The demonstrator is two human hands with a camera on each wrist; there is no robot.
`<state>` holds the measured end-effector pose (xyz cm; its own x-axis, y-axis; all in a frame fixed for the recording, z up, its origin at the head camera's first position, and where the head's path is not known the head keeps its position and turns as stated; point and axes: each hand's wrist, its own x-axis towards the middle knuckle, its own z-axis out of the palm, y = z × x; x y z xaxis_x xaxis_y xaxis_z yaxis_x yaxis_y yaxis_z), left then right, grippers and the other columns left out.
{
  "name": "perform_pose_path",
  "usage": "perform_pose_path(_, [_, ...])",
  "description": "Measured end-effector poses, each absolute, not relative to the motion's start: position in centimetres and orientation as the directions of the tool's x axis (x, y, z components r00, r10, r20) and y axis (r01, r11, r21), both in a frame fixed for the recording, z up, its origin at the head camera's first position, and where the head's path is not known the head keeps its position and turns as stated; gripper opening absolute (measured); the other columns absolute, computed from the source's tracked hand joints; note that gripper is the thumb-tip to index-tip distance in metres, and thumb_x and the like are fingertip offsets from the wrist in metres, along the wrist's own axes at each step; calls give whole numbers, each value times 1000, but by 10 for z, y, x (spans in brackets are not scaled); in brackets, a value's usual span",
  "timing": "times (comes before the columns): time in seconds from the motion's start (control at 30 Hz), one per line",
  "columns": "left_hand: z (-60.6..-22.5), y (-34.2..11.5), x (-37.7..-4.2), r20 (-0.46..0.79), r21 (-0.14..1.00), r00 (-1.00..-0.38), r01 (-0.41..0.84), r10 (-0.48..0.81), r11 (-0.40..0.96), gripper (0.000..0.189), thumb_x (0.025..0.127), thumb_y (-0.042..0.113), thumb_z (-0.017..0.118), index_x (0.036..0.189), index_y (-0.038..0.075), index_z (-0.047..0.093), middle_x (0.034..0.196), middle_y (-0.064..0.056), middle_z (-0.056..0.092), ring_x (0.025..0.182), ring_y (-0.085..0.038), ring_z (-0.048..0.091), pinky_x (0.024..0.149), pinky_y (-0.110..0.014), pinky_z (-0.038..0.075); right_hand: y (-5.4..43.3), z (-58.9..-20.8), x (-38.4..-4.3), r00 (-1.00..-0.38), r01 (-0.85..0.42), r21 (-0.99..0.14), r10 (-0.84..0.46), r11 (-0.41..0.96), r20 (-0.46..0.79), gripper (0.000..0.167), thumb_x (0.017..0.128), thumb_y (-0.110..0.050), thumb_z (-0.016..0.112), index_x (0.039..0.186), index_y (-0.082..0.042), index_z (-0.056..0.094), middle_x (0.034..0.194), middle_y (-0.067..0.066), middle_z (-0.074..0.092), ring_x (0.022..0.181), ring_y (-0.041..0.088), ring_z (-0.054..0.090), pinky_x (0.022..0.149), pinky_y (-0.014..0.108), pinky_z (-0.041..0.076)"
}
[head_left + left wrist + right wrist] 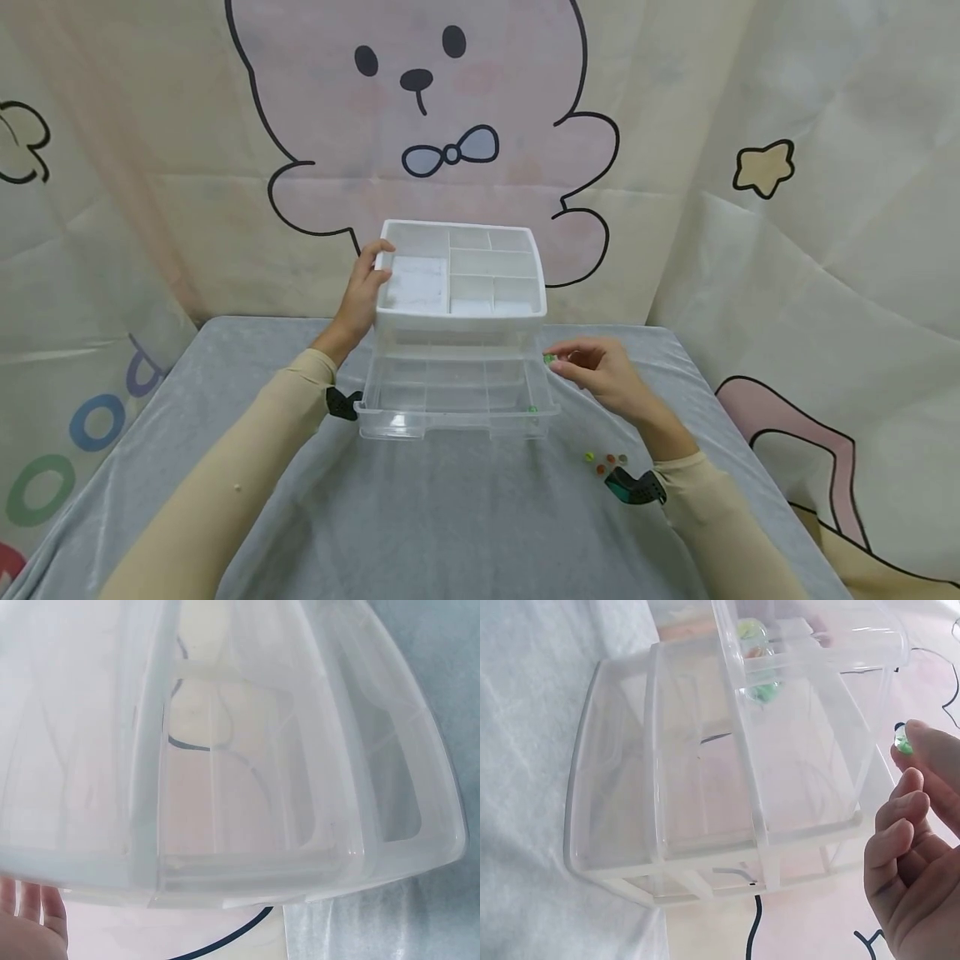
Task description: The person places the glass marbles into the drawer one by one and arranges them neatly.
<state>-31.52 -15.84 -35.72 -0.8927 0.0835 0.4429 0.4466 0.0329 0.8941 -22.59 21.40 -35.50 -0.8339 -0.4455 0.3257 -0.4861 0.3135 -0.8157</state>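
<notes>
Left grip: I'm holding point(363, 283) the left side of the storage box point(461, 316), probably keeping it from sliding.
Right grip: I'm pinching point(603, 379) the green marble point(550, 358) by the drawer's right side, fingertips likely suiting its small size.
Open drawer: jutting out point(457, 425) toward me, presumably giving access from above.
Loose marbles: lying point(611, 459) near right on the table point(465, 525), seemingly within easy reach.
</notes>
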Motion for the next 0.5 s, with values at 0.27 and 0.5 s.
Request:
perform_pose_path(0.27, [-358,-160,-316,424,903,-901,429,92,32,37,103,4,28,139,1,33,147,-20,28,113,-30,40,95,-42,32,203,-355,-229,-840,-460,-821,-464,336,281,21,94,-3,66,112,8,71,68,-5,54,53,7,39,48,25,36])
perform_pose_path(0.5, [-356,-159,-315,441,895,-893,445,87,31,36,103,2,28,138,-1,33,149,-19,29,110,-29,40,92,-38,31,197,-355,-232,-853,-425,-833,-464,355,238,22,95,-4,66,113,7,71,67,-2,53,54,7,39,51,23,35])
